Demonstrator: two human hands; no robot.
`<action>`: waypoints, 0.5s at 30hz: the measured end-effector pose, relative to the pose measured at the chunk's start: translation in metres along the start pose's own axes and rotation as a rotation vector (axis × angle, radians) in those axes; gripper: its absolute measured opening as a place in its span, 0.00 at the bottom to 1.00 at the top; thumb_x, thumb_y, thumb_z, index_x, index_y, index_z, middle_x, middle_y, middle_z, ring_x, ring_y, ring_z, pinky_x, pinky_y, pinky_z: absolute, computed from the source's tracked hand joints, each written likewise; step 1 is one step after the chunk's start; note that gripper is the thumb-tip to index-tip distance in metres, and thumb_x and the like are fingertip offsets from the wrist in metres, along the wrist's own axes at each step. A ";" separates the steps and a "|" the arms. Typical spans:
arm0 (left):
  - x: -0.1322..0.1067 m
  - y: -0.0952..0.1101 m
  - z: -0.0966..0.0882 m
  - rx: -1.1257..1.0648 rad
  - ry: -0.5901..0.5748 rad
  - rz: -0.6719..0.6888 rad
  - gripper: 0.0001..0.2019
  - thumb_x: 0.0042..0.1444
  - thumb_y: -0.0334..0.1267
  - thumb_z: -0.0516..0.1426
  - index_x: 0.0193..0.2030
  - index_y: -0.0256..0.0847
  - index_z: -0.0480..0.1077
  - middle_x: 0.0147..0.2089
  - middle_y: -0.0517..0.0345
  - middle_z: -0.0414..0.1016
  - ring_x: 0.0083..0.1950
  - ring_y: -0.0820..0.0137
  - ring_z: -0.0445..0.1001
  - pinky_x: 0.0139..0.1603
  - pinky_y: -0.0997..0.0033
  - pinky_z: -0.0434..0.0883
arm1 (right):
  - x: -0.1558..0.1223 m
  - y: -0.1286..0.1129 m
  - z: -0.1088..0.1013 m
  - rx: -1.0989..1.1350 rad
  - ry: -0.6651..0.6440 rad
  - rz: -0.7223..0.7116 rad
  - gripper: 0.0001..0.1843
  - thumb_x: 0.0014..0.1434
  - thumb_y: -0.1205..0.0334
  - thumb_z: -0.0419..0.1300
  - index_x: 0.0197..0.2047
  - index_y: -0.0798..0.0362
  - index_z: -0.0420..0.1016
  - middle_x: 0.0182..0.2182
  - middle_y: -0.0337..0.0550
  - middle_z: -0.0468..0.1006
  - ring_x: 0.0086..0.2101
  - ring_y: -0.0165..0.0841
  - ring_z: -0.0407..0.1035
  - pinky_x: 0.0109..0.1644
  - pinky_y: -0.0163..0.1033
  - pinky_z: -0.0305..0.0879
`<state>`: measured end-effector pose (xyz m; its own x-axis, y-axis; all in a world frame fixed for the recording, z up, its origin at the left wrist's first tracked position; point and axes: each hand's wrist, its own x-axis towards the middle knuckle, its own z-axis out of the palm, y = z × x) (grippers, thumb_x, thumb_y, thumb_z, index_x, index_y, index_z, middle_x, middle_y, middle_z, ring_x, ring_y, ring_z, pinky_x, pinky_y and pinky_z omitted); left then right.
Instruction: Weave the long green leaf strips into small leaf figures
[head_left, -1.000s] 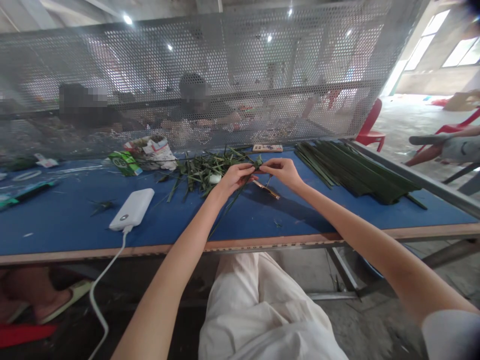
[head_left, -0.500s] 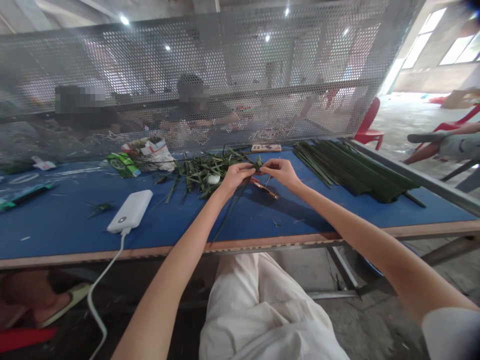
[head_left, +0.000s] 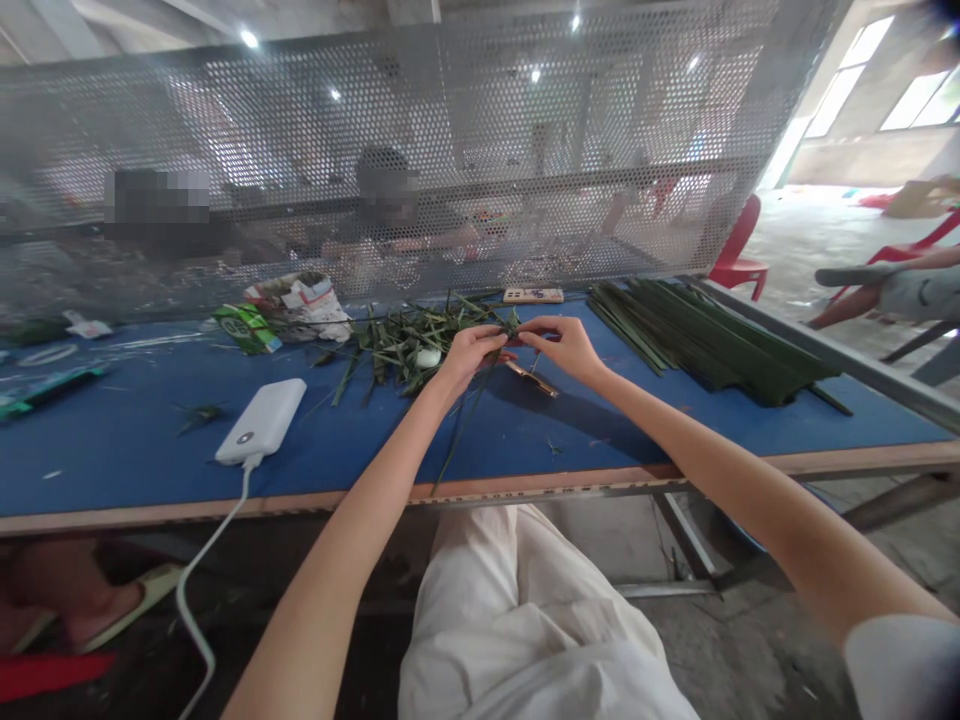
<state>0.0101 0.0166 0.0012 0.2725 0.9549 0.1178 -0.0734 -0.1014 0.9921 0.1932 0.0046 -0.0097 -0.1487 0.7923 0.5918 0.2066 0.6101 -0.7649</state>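
Near the far edge of the worktop (head_left: 135, 440), the left hand (head_left: 471, 360) and right hand (head_left: 561, 347) are pinching a leaf strip (head_left: 463, 425) together. Leaf scraps (head_left: 409, 345) are lying just beyond, beside a stacked leaf bundle (head_left: 712, 345).

Item: narrow green leaf strip (head_left: 466, 425), flat and limp, pinched between left hand (head_left: 471, 358) and right hand (head_left: 561, 345)
Lower length: slants down and toward the person, below the grip
Top: folded green leaf tip (head_left: 514, 321), just above the grip

- a white power bank (head_left: 261, 421) is lying on the blue worktop (head_left: 112, 440), its cable (head_left: 196, 545) hanging over the front edge
- a perforated metal screen (head_left: 480, 120) is standing along the worktop's far edge
- two co-workers (head_left: 390, 230) are sitting behind the worktop
- a red plastic chair (head_left: 739, 245) is standing beyond the worktop
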 end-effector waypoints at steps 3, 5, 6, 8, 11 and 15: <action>0.000 -0.001 0.002 0.001 0.021 -0.005 0.11 0.53 0.31 0.63 0.44 0.33 0.75 0.35 0.53 0.81 0.31 0.70 0.79 0.43 0.67 0.75 | 0.001 0.003 0.001 0.060 0.015 0.034 0.16 0.51 0.50 0.66 0.36 0.55 0.78 0.33 0.47 0.81 0.34 0.36 0.75 0.35 0.41 0.72; -0.001 -0.001 0.004 0.001 0.043 -0.008 0.12 0.53 0.30 0.63 0.46 0.33 0.75 0.35 0.52 0.81 0.32 0.69 0.79 0.43 0.66 0.75 | 0.002 0.007 0.002 0.115 0.033 0.072 0.18 0.49 0.50 0.67 0.37 0.55 0.76 0.31 0.46 0.80 0.33 0.36 0.75 0.33 0.39 0.72; -0.001 -0.001 0.005 -0.001 0.047 -0.010 0.13 0.53 0.30 0.63 0.46 0.33 0.74 0.35 0.52 0.81 0.32 0.69 0.79 0.43 0.66 0.75 | 0.003 0.008 0.002 0.139 0.041 0.092 0.18 0.48 0.50 0.68 0.37 0.55 0.75 0.30 0.46 0.80 0.33 0.36 0.75 0.33 0.39 0.71; -0.002 0.000 0.006 -0.012 0.038 -0.013 0.13 0.54 0.30 0.62 0.46 0.32 0.74 0.36 0.51 0.81 0.31 0.69 0.79 0.42 0.66 0.75 | 0.003 0.011 0.002 0.175 0.048 0.130 0.20 0.47 0.49 0.68 0.37 0.54 0.72 0.28 0.44 0.79 0.33 0.36 0.75 0.33 0.39 0.71; -0.002 0.000 0.007 -0.016 0.020 -0.029 0.13 0.54 0.30 0.62 0.47 0.32 0.73 0.36 0.50 0.82 0.32 0.69 0.79 0.42 0.66 0.75 | 0.004 0.014 0.001 0.202 0.028 0.170 0.21 0.47 0.47 0.68 0.36 0.54 0.70 0.29 0.45 0.78 0.34 0.37 0.75 0.33 0.39 0.71; -0.001 0.000 0.007 -0.003 0.004 -0.053 0.13 0.53 0.30 0.63 0.46 0.32 0.74 0.36 0.49 0.82 0.33 0.67 0.80 0.43 0.64 0.75 | 0.003 0.012 0.001 0.179 0.028 0.169 0.24 0.45 0.45 0.69 0.37 0.54 0.70 0.29 0.44 0.78 0.33 0.36 0.74 0.33 0.39 0.69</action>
<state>0.0167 0.0133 0.0013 0.2719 0.9601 0.0650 -0.0619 -0.0500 0.9968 0.1948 0.0146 -0.0176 -0.0995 0.8842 0.4563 0.0511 0.4626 -0.8851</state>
